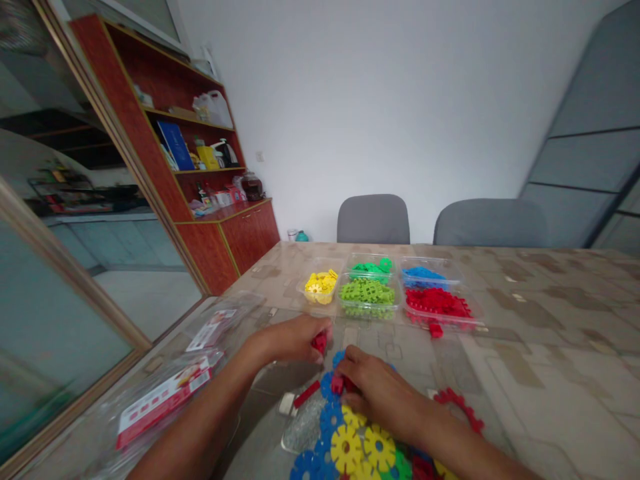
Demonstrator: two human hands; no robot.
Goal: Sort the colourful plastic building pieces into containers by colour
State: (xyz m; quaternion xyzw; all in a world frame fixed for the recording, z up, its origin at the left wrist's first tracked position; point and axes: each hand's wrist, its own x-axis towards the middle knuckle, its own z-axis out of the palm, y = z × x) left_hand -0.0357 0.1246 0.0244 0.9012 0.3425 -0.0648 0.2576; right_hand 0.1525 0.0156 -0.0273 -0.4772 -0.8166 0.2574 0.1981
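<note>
My left hand (301,337) is closed around a small red plastic piece (320,342), held just above the table. Lower and to the right, my right hand (367,381) pinches another red piece (338,385) against the top of a built shape. That shape is made of notched plastic discs, with blue discs (331,420) along its left edge and yellow discs (346,449) inside. My right forearm hides part of it. A curved red toothed strip (459,405) shows beyond that forearm. Left of the shape lies a straight red strip (306,395) beside a small whitish piece (287,404).
Clear tubs stand farther back, holding yellow pieces (321,285), light green pieces (367,293), green pieces (373,268), blue pieces (423,276) and red pieces (437,303). A loose red piece (436,331) lies before them. Clear plastic packaging (165,400) lies at left; grey chairs (373,219) stand behind the table.
</note>
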